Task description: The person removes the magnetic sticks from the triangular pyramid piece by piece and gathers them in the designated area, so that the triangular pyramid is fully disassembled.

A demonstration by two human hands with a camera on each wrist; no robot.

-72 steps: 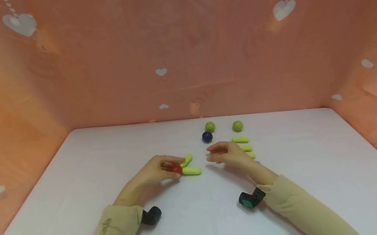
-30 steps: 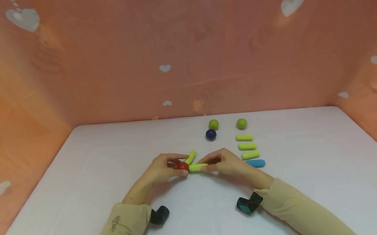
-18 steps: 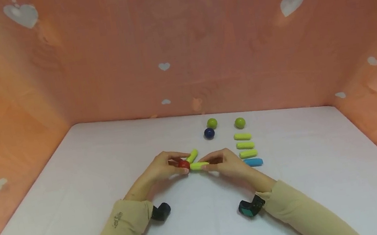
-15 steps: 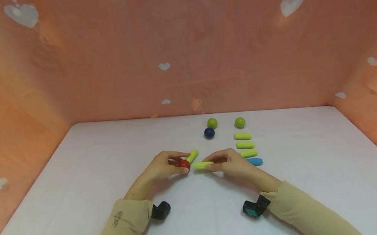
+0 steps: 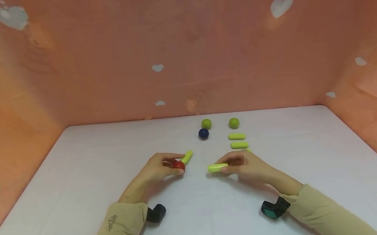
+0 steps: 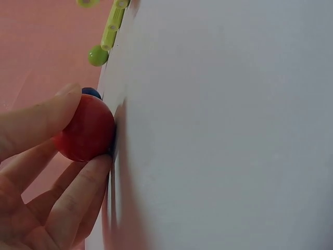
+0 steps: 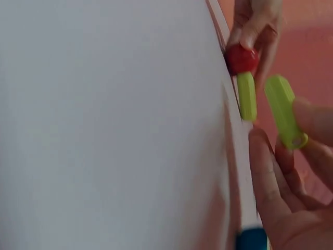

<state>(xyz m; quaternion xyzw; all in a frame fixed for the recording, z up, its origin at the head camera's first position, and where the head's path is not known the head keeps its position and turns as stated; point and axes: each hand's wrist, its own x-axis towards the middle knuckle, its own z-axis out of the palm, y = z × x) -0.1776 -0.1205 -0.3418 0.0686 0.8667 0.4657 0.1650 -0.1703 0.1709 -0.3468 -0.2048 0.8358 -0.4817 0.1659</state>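
Observation:
My left hand (image 5: 156,168) pinches a shiny red ball (image 6: 88,129) between thumb and fingers, low over the white table. A yellow-green stick (image 7: 247,97) touches the ball and points away from it, to the far right in the head view. My right hand (image 5: 250,165) pinches a second yellow-green stick (image 7: 282,111) by its right part; its left end is free and points toward the ball, a gap apart. In the right wrist view this held stick shows a small grey centre at its near end.
On the white table (image 5: 191,231) lie a dark blue ball (image 5: 203,133), a green ball (image 5: 206,123) and another green ball (image 5: 234,123). Yellow-green sticks (image 5: 237,136) lie in a row behind my right hand. A blue stick (image 7: 252,239) shows below it. Orange cloth (image 5: 104,65) walls the table.
My right hand took hold of the stick lying against the red ball, pulled it off and moved it right, toward me. The left hand keeps the ball and the other stick.

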